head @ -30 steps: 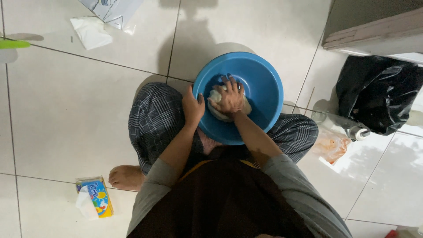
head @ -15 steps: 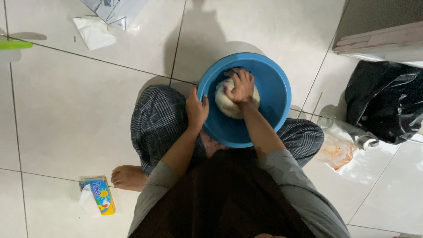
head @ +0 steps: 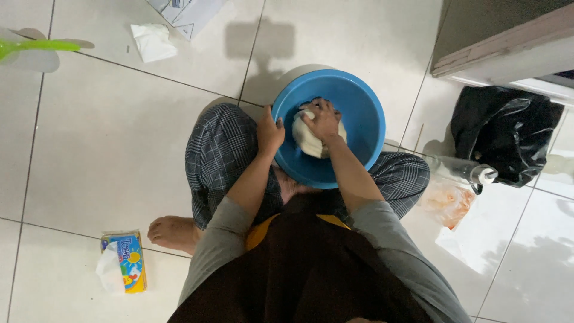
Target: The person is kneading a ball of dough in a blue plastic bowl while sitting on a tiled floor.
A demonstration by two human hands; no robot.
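The person sits cross-legged on the tiled floor point(head: 107, 149), with a blue basin point(head: 365, 113) resting between the knees, roughly at the floor's middle as seen from the head camera. The right hand point(head: 323, 118) is inside the basin, fingers curled down and pressing into a pale lump of dough point(head: 306, 142) that lies against the basin's near-left inner wall. The left hand point(head: 270, 131) is closed around the basin's left rim, thumb side up, steadying it. A tissue pack point(head: 127, 262) lies toward the near-left of the floor beside a bare foot point(head: 173, 232), a crumpled white tissue point(head: 152, 40) sits near the far-left edge, and a black plastic bag point(head: 508, 134) slumps at the right below a cabinet base, with a clear bottle point(head: 460, 170) and a thin bag of something orange point(head: 447, 202) just beside the right knee. As I judge it, the basin is only propped on the legs, so a hard push off-centre could tip it toward the left knee if the rim grip loosens; dough may also cling to the fingers and tear rather than fold
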